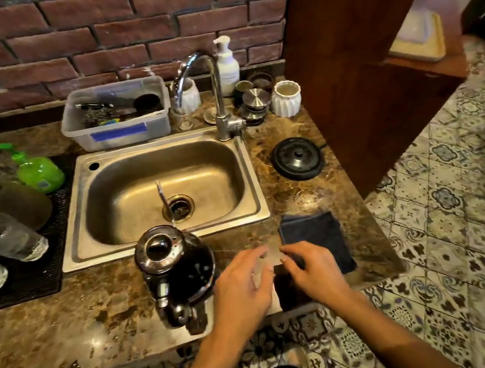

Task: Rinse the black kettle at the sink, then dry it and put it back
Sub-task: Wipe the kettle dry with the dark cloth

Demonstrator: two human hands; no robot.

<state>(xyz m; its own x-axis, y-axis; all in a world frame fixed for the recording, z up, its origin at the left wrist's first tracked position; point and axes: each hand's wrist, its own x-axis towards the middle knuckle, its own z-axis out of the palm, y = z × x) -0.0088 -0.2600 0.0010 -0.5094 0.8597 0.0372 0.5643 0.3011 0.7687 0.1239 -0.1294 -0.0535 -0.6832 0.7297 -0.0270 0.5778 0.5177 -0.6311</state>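
The black kettle point(179, 273) stands upright with its lid on, on the brown stone counter just in front of the steel sink point(234, 182); its handle points toward me. Right of it lies a dark folded cloth point(315, 236). My right hand point(312, 272) sits on the cloth's near-left corner, thumb and fingers pinched on it. My left hand point(246, 283) hovers beside the kettle, blurred, fingers apart and holding nothing. The round black kettle base point(297, 158) lies on the counter right of the sink.
A chrome faucet point(218, 97) rises behind the sink, and a thin streak shows above the drain. Behind are a plastic tub point(118, 131), a soap pump point(226, 63) and white jars. Glasses and a green bottle point(38, 171) stand on a mat at left. A wooden panel point(366, 48) bounds the right.
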